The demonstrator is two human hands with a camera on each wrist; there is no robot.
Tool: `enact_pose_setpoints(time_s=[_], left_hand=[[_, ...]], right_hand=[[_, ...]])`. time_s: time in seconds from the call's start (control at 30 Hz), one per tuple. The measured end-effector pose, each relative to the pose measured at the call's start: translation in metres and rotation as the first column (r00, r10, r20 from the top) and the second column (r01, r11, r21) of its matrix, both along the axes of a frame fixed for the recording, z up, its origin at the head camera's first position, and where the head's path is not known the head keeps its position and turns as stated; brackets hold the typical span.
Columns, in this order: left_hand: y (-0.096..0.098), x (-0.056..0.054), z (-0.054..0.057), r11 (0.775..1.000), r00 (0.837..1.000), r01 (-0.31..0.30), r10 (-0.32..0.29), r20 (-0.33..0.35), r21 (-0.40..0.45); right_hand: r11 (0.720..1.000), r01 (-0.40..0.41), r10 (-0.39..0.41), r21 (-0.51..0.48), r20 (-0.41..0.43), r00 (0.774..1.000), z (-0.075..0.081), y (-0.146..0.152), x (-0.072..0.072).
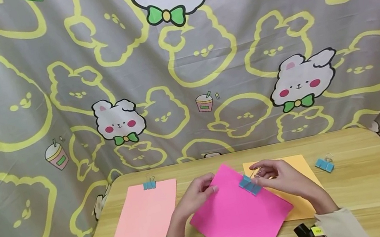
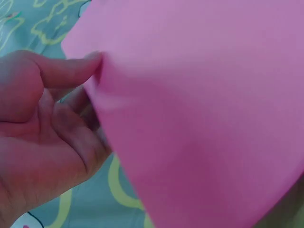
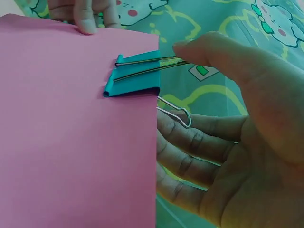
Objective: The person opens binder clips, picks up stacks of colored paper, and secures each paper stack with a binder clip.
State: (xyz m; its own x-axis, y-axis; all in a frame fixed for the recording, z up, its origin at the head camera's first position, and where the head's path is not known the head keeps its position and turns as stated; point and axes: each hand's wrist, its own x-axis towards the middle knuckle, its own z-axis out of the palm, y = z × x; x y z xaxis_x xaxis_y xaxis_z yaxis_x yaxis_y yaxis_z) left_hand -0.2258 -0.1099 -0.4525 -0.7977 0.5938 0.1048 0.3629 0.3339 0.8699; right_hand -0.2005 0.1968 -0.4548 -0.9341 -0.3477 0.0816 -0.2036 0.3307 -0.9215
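Note:
A bright pink sheet of paper [image 1: 237,219] is held up at a tilt over the table, one corner pointing away. My left hand [image 1: 196,197] pinches its upper left edge, thumb on the front and fingers behind. Across the upper right edge sits a teal binder clip [image 1: 249,185] with silver wire handles. My right hand [image 1: 285,180] holds the clip by its handles. In the right wrist view the thumb touches one handle [image 3: 147,61], and the fingers curve near the other, partly behind the paper. The handles stand apart.
On the wooden table [image 1: 369,172], a light pink sheet [image 1: 146,218] lies to the left with a teal clip [image 1: 149,185] at its top edge. An orange-yellow sheet [image 1: 300,211] lies under the right hand. One loose teal clip [image 1: 325,165] rests farther right. A patterned curtain [image 1: 152,74] hangs behind.

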Motion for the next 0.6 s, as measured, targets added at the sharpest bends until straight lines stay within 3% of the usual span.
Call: enact_pose_setpoints(time_s=[0.37, 0.5, 0.57, 0.6], left_hand=[[0.005, 0.0, -0.005, 0.995, 0.996, -0.087, 0.087, -0.019, 0.039], [-0.003, -0.005, -0.008, 0.987, 0.988, -0.153, 0.155, -0.023, 0.041], [-0.008, -0.008, -0.009, 0.981, 0.982, -0.187, 0.189, -0.021, 0.055], [-0.011, -0.009, -0.009, 0.977, 0.978, -0.205, 0.206, -0.018, 0.058]], right_hand=[[0.999, -0.031, 0.032, 0.043, -0.027, 0.999, 0.002, 0.002, 0.001], [0.997, 0.065, -0.062, 0.041, -0.084, 0.995, 0.005, 0.008, 0.002], [0.985, 0.166, -0.157, 0.039, -0.165, 0.974, 0.006, 0.013, 0.002], [0.974, 0.223, -0.209, 0.039, -0.219, 0.953, 0.006, 0.016, 0.002]])
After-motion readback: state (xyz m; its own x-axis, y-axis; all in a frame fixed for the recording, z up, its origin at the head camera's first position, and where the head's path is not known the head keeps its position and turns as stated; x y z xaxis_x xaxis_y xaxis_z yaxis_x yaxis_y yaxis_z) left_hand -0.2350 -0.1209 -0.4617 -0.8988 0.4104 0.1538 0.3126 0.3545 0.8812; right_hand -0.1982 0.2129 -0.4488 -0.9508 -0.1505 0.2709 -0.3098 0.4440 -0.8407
